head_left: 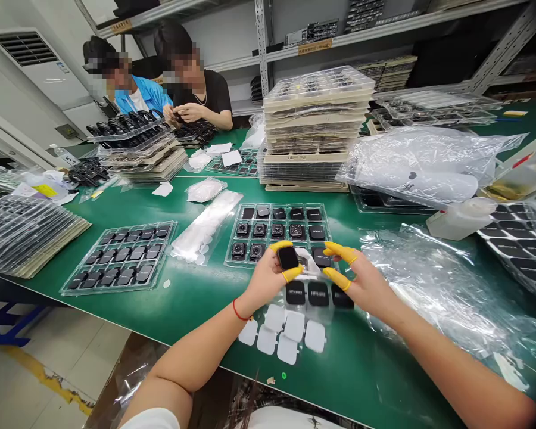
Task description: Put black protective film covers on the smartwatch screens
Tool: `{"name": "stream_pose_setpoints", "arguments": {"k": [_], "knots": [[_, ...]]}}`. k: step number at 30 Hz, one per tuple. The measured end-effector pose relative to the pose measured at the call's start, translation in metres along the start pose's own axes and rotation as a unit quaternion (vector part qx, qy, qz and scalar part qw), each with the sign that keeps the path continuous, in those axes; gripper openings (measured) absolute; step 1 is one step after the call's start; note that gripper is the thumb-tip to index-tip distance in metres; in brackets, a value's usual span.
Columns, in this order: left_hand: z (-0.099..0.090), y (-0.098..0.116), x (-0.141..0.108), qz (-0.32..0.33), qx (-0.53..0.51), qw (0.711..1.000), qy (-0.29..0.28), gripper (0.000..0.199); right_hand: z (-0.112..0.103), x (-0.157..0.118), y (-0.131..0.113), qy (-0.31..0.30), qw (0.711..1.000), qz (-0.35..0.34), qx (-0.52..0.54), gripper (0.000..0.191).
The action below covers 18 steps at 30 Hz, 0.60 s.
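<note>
My left hand [274, 269], with yellow finger covers and a red cord at the wrist, pinches a black square watch case [288, 258]. To its right, my right hand [351, 271] has its yellow-covered fingers spread, with nothing visible between them. Beneath and beyond both hands is a clear tray [232, 238] holding black square pieces and watch cases. Just in front lie black squares with pale lettering [318, 294] on clear film. Nearer the table edge are several white square sheets [287, 348].
Another filled tray [118, 257] sits on the left, near stacked trays [29, 232]. Behind stands a tall tray stack [315, 128]. Clear plastic [433, 286] and a white bottle [461, 218] are on the right. Two people [140, 89] [212, 89] sit across the table.
</note>
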<state>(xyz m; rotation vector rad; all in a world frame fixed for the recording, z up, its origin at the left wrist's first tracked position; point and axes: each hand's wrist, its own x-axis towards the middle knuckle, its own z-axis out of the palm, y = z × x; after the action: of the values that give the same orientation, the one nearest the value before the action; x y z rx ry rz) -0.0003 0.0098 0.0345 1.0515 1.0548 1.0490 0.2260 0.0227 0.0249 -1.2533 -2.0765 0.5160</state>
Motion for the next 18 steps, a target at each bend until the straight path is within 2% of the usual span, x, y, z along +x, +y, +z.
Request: {"name": "stream_pose_setpoints", "arguments": {"k": [3, 8, 14, 18], "knots": [[-0.01, 0.011, 0.004, 0.031, -0.045, 0.998, 0.042, 0.069, -0.012, 0.0, 0.003, -0.07, 0.989, 0.099, 0.086, 0.048], [-0.017, 0.014, 0.003, 0.051, -0.024, 0.998, 0.029, 0.07, -0.017, 0.003, -0.002, -0.103, 0.945, 0.215, 0.224, 0.048], [-0.017, 0.007, -0.003, 0.106, 0.067, 0.991, -0.051, 0.062, -0.018, 0.007, -0.006, -0.128, 0.909, 0.275, 0.288, 0.053], [-0.018, 0.007, -0.003, 0.107, 0.072, 0.99, -0.062, 0.057, -0.018, 0.007, -0.002, -0.139, 0.897, 0.29, 0.304, 0.05]]}}
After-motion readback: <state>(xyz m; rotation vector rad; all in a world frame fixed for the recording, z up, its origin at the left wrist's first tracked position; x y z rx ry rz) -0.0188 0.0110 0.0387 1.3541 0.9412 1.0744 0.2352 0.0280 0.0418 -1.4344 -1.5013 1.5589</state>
